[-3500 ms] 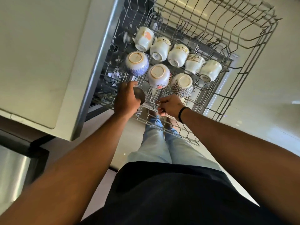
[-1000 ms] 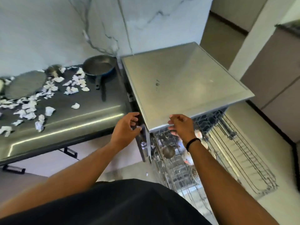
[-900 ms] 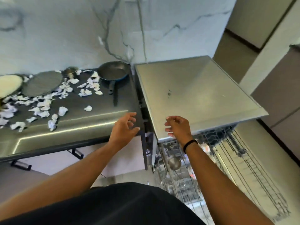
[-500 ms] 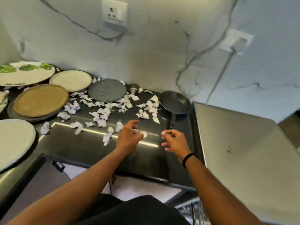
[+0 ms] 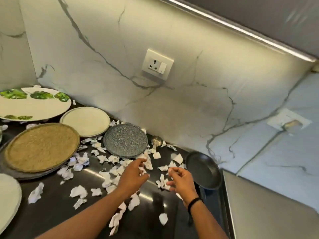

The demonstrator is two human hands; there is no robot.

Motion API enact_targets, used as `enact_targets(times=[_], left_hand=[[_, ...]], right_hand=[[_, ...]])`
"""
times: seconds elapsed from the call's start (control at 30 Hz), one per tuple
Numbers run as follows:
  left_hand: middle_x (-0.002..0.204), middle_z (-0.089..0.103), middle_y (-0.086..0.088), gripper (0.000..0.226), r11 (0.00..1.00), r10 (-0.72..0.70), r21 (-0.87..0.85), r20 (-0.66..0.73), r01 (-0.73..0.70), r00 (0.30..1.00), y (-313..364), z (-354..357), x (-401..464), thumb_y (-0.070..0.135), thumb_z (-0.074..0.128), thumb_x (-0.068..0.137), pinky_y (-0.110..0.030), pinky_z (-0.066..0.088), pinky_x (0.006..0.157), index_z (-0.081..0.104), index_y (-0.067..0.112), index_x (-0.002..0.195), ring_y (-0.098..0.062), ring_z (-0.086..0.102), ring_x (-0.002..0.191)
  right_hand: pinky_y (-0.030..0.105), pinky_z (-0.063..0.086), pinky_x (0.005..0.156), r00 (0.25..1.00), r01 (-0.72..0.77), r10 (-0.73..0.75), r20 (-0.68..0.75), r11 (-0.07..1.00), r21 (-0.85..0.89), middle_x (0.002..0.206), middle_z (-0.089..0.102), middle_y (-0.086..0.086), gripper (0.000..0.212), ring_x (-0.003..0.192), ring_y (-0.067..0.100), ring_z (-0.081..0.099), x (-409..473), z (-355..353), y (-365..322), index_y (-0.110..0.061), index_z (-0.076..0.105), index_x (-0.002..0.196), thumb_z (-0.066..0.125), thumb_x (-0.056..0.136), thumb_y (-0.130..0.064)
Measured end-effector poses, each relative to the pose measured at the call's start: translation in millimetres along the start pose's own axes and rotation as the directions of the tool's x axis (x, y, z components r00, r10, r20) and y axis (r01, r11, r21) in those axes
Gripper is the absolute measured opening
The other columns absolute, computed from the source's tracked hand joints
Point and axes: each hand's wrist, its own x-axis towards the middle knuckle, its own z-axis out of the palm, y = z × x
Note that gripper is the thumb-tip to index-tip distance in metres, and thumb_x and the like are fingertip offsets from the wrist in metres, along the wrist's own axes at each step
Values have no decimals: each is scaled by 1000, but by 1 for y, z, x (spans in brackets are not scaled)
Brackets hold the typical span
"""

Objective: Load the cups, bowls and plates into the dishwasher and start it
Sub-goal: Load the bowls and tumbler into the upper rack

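Several plates lie on the dark counter (image 5: pixel 51 209): a speckled grey plate (image 5: pixel 125 140), a cream plate (image 5: pixel 85 121), a brown plate (image 5: pixel 41 147) stacked on a darker one, a large white plate with green leaves (image 5: pixel 32 103), and part of a white plate (image 5: pixel 8 202) at the left edge. My left hand (image 5: pixel 133 175) hovers just below the grey plate, fingers loosely extended, holding nothing. My right hand (image 5: pixel 180 178) hovers beside it, fingers loosely curled, empty. The dishwasher's steel top (image 5: pixel 269 209) shows at the right; its racks are out of view.
Crumpled white paper scraps (image 5: pixel 110 171) litter the counter around both hands. A small black frying pan (image 5: pixel 202 169) sits right of my right hand. A small metal object (image 5: pixel 156 140) stands by the marble wall, which carries a socket (image 5: pixel 157 65).
The view swung from the dishwasher rack up and left to the counter. Both hands left the rack and moved over the counter toward the grey plate.
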Motion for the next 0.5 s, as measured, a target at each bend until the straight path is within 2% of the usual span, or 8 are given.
enact_targets(times=[0.1,0.17,0.27,0.33,0.4,0.5], left_hand=[[108,60,17,54,997,-46,-63,-10,45,999,2,5,15,19,81,79,-20,54,73,52,38,120,-2,67,75],[107,60,16,52,998,-37,-43,8,37,999,2,8,23,17,80,78,-18,52,72,54,38,118,-1,66,73],[111,57,13,51,997,48,54,62,-51,997,7,7,45,24,77,76,-19,52,79,53,41,118,-2,62,84],[119,55,13,54,987,96,119,93,-107,991,15,6,64,30,74,77,-17,48,86,53,38,126,0,58,97],[125,53,13,56,974,128,180,82,-141,988,24,5,88,35,71,79,-22,46,93,52,34,132,-4,55,110],[125,54,9,52,955,153,248,52,-161,987,41,-1,122,33,71,83,-28,47,94,53,30,132,-11,54,114]], right_hand=[[26,50,55,1000,17,-16,11,995,-102,85,70,4,4,62,15,63,19,-2,-4,-17,68,97,66,96,-20],[24,46,49,1000,11,-8,22,993,-118,81,68,6,7,55,13,59,32,-2,-9,-12,67,98,67,95,-18],[25,50,49,1000,0,4,26,986,-169,92,68,7,11,56,14,63,55,1,-23,-14,65,103,67,95,-22],[25,53,53,999,30,-23,32,971,-239,97,68,5,12,61,14,67,72,4,-34,-18,64,103,67,95,-25],[26,56,61,996,82,-70,49,944,-319,97,68,2,10,71,16,70,90,7,-44,-23,63,101,67,94,-29],[27,56,80,984,178,-164,72,868,-463,98,66,-5,13,90,13,66,119,7,-63,-25,63,105,67,94,-32]])
